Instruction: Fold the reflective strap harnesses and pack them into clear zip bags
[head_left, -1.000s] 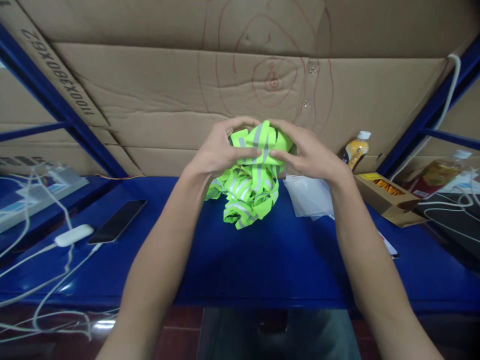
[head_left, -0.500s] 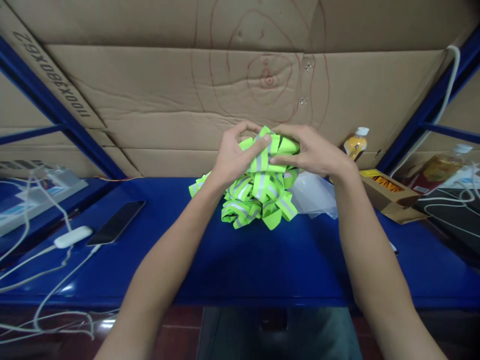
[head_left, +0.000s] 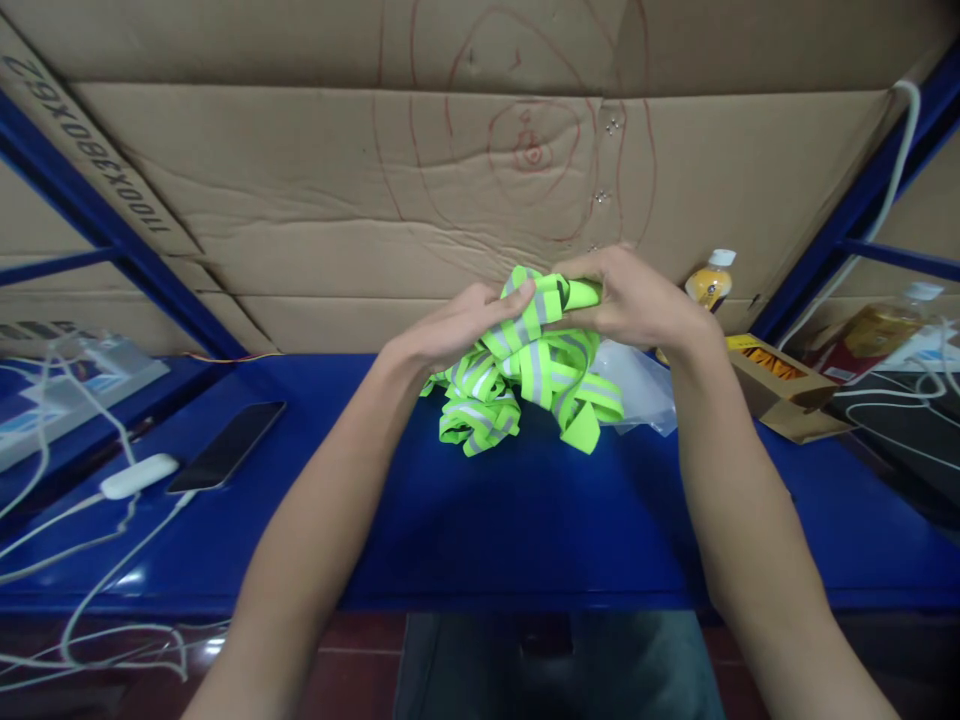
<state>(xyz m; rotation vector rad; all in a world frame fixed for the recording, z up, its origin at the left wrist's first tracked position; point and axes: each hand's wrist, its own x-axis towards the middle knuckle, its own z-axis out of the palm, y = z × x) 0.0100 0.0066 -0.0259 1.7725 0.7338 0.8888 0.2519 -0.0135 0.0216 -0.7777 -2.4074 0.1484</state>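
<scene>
Several white cables (head_left: 182, 500) trail about, well left of the left hand, and beyond them, on the same side, runs a white power strip (head_left: 124, 372). Closer to that hand now: a white rounded case (head_left: 139, 477) with a cable at one end, and just right of it a black smartphone (head_left: 227, 448), lying flat on the blue shelf (head_left: 480, 530), plugged in.

And here's the left hand (head_left: 469, 325), thumb laid over the yellow-green reflective strap (head_left: 536, 362), pinching it against fingers mostly out of sight! The strap is bunched between the two hands, silver stripes twisting everywhere, loops spilling toward the wearer below both palms; whether the lowest ones touch the shelf, I can't tell. Over to the right hand (head_left: 626, 300): thumb under, fingers over, curled round a folded length of that same strap, the fingertips hidden.

Just below the right hand, clear plastic bags (head_left: 637, 390) poke out from behind the strap. Beyond its wrist stands a white-capped bottle (head_left: 709, 285), then, to the right of the wrist, an open cardboard box (head_left: 780, 398) showing orange packets (head_left: 772, 362). Farthest right of that hand, a larger bottle (head_left: 870, 330) of amber liquid leans at a tilt.
</scene>
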